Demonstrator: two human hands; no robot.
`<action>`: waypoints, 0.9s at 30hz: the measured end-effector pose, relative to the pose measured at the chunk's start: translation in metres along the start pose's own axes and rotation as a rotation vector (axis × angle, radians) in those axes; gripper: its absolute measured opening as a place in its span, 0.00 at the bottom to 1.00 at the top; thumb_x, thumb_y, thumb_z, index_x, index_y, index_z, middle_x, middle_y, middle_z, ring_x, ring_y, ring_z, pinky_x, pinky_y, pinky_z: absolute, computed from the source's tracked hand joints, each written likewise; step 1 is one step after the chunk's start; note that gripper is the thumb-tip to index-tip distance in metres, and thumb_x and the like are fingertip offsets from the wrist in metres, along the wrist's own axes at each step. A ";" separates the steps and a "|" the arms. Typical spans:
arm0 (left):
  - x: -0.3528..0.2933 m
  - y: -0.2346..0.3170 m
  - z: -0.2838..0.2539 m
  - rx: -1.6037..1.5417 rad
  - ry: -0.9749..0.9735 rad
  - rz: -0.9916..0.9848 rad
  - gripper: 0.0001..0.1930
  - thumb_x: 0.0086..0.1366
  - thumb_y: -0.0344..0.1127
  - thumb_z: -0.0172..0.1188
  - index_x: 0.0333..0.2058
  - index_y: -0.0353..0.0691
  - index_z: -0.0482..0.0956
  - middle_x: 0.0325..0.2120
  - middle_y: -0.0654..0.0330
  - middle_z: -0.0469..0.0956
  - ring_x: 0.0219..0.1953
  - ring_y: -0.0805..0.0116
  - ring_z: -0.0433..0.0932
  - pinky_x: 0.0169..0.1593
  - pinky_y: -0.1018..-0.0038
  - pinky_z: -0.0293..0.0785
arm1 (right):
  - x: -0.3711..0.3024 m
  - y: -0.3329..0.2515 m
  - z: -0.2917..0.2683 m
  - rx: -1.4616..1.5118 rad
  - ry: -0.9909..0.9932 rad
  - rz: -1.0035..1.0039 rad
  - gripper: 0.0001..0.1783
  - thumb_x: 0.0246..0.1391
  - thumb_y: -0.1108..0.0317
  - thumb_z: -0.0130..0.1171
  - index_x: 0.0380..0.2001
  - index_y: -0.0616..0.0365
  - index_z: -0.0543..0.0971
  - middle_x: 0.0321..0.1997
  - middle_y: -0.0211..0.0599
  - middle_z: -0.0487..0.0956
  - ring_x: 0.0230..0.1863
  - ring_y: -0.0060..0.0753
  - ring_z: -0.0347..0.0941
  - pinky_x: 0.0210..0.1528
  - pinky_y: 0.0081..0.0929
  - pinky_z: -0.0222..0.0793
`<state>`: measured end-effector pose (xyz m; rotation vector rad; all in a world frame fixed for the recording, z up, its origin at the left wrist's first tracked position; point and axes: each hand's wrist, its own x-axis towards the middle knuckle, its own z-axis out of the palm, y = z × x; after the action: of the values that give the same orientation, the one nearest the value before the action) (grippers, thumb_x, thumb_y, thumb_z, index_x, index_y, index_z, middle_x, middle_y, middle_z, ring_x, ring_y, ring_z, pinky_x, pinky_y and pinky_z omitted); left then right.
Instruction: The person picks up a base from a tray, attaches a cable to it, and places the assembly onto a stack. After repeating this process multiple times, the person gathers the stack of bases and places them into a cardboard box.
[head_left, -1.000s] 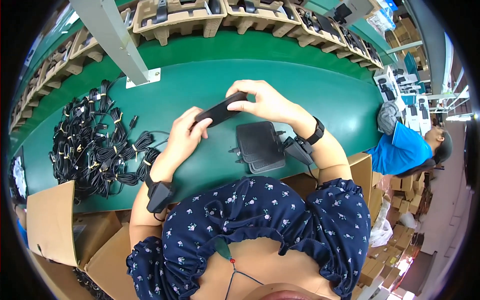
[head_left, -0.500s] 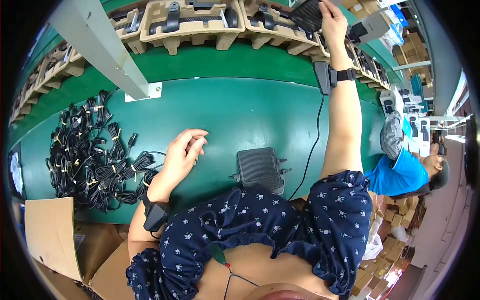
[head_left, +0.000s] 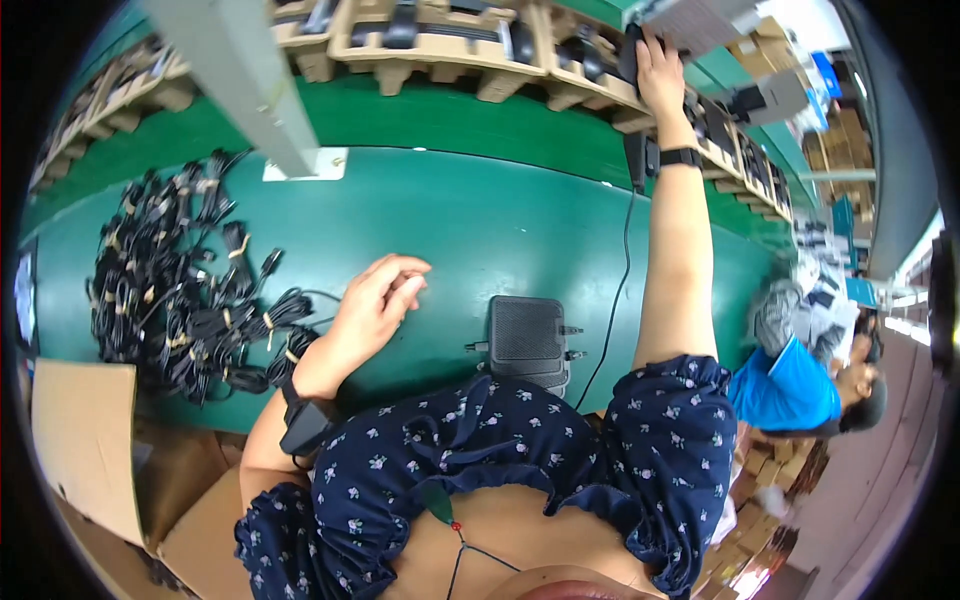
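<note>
At the far right, my right hand (head_left: 660,78) is closed around the edge of a dark, flat device (head_left: 630,55), tilted up over a molded cardboard tray (head_left: 625,115). In the earlier frame this device shows a mesh face. My left hand (head_left: 378,302) hovers over the middle left of the table, fingers loosely curled, a gap between index finger and thumb, nothing visible in it. A thin cable passes close to its wrist. Between my arms, near my body, a black square device with a ribbed top (head_left: 527,328) lies on the table, small knobs sticking out at its sides.
Several bundled black cables (head_left: 190,300) cover the left of the green table (head_left: 460,200). A grey metal post (head_left: 240,80) rises behind them. Filled cardboard trays line the raised far ledge. An open carton (head_left: 85,440) stands at lower left. A co-worker in blue (head_left: 795,390) sits at right.
My right hand has lowered the dark device onto or just above the tray and turned it more edge-on. My left hand has hardly moved. The whole view has shifted slightly.
</note>
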<state>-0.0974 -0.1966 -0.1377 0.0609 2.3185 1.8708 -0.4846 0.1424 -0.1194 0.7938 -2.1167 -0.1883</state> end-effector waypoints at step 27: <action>0.004 -0.043 0.021 0.108 0.015 0.275 0.04 0.50 0.27 0.53 0.27 0.41 0.71 0.26 0.53 0.74 0.31 0.51 0.72 0.32 0.61 0.65 | 0.109 -0.412 -0.174 1.040 -0.665 -0.749 0.21 0.43 0.69 0.63 0.44 0.54 0.73 0.49 0.36 0.73 0.49 0.41 0.69 0.48 0.36 0.68</action>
<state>-0.0949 -0.1854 -0.1839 0.3988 2.5289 1.8637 -0.2055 -0.2225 -0.1002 2.4004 -2.3461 0.3553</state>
